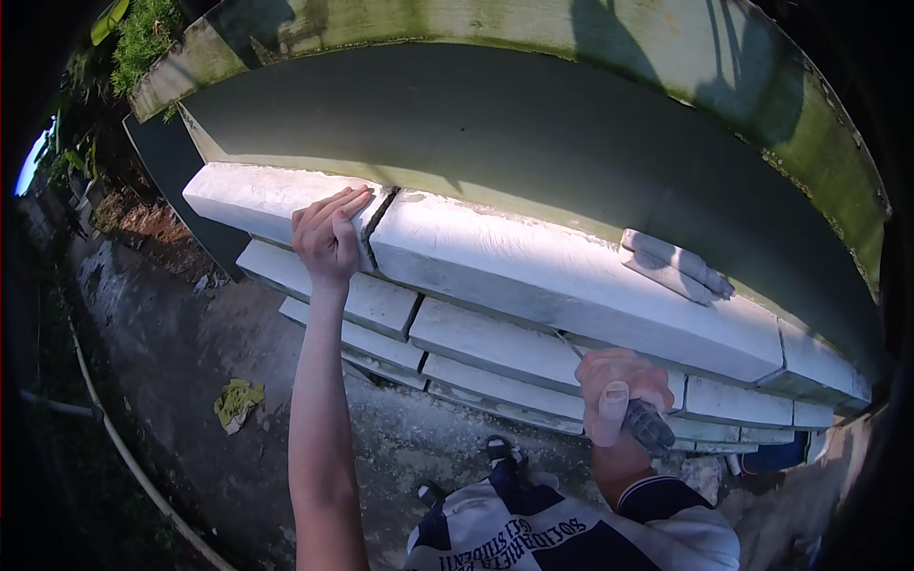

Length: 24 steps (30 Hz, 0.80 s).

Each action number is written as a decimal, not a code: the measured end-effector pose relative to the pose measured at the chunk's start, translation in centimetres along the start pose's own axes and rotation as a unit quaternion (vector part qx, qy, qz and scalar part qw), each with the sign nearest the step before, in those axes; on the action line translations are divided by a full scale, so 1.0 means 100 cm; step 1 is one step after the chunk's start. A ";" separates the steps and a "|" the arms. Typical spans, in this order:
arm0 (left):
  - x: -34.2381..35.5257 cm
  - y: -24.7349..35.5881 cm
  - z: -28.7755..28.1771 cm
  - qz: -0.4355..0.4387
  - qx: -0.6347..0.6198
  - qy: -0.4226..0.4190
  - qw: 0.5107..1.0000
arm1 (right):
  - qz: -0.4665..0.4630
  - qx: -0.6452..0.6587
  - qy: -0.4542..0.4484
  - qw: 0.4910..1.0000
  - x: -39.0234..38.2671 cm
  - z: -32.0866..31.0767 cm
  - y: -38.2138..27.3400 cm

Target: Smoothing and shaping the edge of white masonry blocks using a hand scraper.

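right grip (617, 385), at four o'clock in my view, is curled firmly around the dark handle of a tool (650, 426); a thin shaft pokes out toward eleven o'clock, ending near the lower front edge of a long white block (533, 257). whether the tip touches, i cannot tell from here. at ten o'clock i have the left grip (330, 238) laid on the end of a shorter white block (252, 198), fingers extended and close together over its upper edge, just beside the dark gap (381, 224) between the two blocks. more white slabs (495, 344) run in stepped rows below. at three o'clock a greyish bundle (666, 265) lies on the long block. a mossy ledge (457, 24) arches across twelve o'clock, and at eight o'clock i see a yellow-green cloth (237, 404) on the ground (190, 343).
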State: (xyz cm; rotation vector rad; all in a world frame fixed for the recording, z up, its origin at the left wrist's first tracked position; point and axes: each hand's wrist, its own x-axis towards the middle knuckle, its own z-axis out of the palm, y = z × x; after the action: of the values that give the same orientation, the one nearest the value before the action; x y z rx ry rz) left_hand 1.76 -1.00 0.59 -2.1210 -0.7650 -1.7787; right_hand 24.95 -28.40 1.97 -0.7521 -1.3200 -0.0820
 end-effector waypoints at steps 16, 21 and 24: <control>-0.004 -0.006 -0.010 -0.012 0.014 0.000 1.000 | -0.016 -0.039 -0.027 0.999 -0.011 0.007 0.021; -0.002 0.000 -0.007 -0.009 0.006 -0.001 1.000 | -0.047 -0.030 -0.028 0.998 -0.012 0.002 0.023; -0.004 -0.004 -0.008 -0.007 0.012 -0.004 1.000 | -0.026 -0.050 -0.005 0.998 -0.006 0.009 0.010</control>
State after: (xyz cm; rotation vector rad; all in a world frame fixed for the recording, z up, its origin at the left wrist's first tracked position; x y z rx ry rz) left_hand 0.79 -1.20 0.31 -2.1145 -0.8013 -1.7588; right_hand 24.52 -27.39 1.00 -0.8037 -1.3528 -0.1887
